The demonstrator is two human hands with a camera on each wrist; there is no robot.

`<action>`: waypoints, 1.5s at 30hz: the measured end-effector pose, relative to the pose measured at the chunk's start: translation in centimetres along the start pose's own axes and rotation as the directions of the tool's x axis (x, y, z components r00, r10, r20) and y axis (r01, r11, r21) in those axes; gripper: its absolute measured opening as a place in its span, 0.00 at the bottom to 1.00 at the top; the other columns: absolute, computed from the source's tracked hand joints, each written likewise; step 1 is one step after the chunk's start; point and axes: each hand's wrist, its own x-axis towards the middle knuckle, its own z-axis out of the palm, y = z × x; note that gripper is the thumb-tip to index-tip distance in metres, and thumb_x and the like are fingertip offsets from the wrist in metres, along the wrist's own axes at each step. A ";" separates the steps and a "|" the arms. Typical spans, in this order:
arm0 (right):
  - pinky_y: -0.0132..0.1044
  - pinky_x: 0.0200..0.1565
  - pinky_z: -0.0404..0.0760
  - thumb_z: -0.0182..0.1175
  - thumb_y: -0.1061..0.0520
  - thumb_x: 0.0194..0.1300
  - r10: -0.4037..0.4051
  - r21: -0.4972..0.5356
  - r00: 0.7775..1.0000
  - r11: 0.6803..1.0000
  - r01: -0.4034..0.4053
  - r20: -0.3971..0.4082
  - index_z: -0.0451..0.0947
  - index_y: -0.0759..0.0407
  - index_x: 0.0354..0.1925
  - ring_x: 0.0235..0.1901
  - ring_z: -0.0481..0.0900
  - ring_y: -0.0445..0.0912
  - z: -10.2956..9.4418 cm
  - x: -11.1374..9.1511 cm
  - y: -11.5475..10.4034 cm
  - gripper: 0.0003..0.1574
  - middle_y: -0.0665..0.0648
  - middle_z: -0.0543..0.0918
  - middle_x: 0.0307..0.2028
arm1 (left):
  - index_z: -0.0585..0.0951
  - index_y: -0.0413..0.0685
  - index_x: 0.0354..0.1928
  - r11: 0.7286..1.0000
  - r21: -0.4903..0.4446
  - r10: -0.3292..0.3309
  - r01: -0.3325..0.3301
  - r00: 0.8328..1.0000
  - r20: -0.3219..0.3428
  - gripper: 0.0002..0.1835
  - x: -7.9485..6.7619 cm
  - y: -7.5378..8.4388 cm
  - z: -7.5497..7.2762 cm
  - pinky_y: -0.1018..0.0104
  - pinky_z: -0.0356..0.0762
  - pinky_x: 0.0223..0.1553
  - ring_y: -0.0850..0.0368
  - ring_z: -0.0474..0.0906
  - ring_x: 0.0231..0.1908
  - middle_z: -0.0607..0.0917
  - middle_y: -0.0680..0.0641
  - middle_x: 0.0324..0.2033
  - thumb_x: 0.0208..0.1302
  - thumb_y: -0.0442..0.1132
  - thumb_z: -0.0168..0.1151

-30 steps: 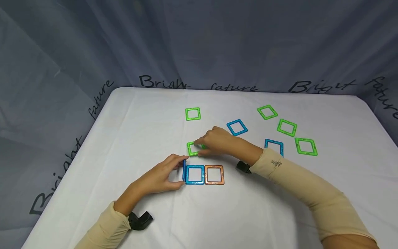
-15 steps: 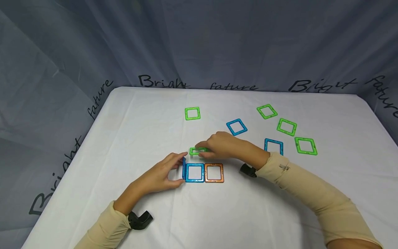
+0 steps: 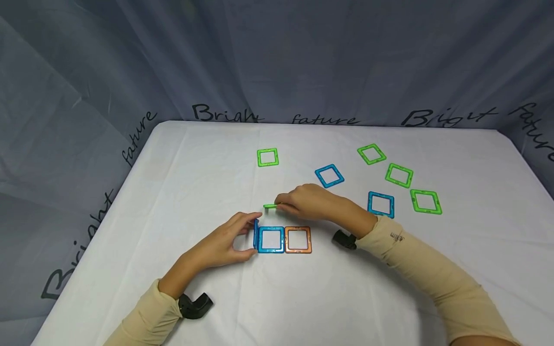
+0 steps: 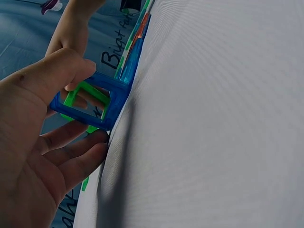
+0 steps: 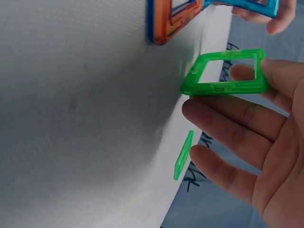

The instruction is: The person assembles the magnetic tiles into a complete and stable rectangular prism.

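My left hand (image 3: 222,242) holds a blue magnetic tile (image 4: 115,107) upright, thumb on one side edge and fingers at the other. That tile stands along the left edge of a flat blue tile (image 3: 271,250). An orange tile (image 3: 297,250) lies against the flat blue one's right side. Just beyond this row, my right hand (image 3: 309,202) pinches a green magnetic tile (image 5: 223,88) between thumb and fingers. From the head it appears edge-on as a thin green bar, partly covered by the fingers. The right wrist view shows its open square frame standing out from the cloth.
Loose tiles lie flat on the white cloth (image 3: 207,168): a green tile (image 3: 268,164) at the back, a blue tile (image 3: 321,179) beyond the right hand, another blue tile (image 3: 381,194) near the right forearm, and several green ones, including a green tile (image 3: 426,211), farther right.
The right hand has tipped the green tile up from lying flat to edge-on, shifting slightly right and nearer me. The left hand and its upright blue tile stay almost still.
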 end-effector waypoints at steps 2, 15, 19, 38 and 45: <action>0.32 0.34 0.81 0.52 0.52 0.67 0.021 0.022 1.000 1.000 -0.020 -0.018 0.79 0.53 0.45 0.25 0.78 0.38 0.0 -0.1 0.0 0.13 0.50 0.86 0.36 | 0.61 0.45 0.64 1.000 -0.002 -0.002 0.002 1.000 -0.001 0.38 0.0 0.0 0.0 0.69 0.75 0.54 0.60 0.73 0.51 0.71 0.49 0.50 0.51 0.37 0.67; 0.38 0.45 0.81 0.54 0.52 0.66 0.099 0.085 0.991 0.992 -0.091 -0.094 0.81 0.54 0.41 0.38 0.81 0.42 0.3 -0.3 -0.3 0.12 0.50 0.85 0.37 | 0.63 0.43 0.63 1.000 -0.023 0.010 -0.010 1.000 -0.008 0.37 0.0 -0.3 0.1 0.68 0.75 0.53 0.59 0.74 0.50 0.71 0.47 0.51 0.51 0.37 0.67; 0.36 0.43 0.81 0.54 0.53 0.66 0.096 0.047 0.988 0.995 -0.091 -0.119 0.81 0.55 0.41 0.35 0.81 0.42 0.6 -0.3 -0.4 0.12 0.50 0.85 0.36 | 0.63 0.43 0.63 1.000 -0.030 0.008 -0.008 1.000 -0.008 0.37 0.0 -0.2 0.1 0.68 0.75 0.53 0.59 0.74 0.50 0.71 0.48 0.51 0.51 0.36 0.67; 0.33 0.36 0.81 0.53 0.53 0.66 0.097 0.010 0.983 0.995 -0.097 -0.158 0.80 0.56 0.37 0.28 0.77 0.39 1.0 -0.3 -1.5 0.11 0.49 0.83 0.31 | 0.63 0.43 0.63 0.998 -0.038 0.040 -0.041 0.999 -0.028 0.36 -0.1 -0.4 0.3 0.69 0.75 0.53 0.59 0.73 0.50 0.70 0.49 0.49 0.51 0.36 0.67; 0.31 0.34 0.80 0.51 0.53 0.67 0.056 0.016 0.986 0.998 -0.054 -0.155 0.79 0.56 0.35 0.26 0.75 0.38 1.1 -0.3 -1.9 0.12 0.48 0.82 0.28 | 0.59 0.46 0.66 0.999 -0.050 -0.010 0.010 1.000 -0.009 0.41 0.0 -0.3 0.2 0.69 0.75 0.54 0.58 0.72 0.52 0.69 0.48 0.49 0.51 0.37 0.68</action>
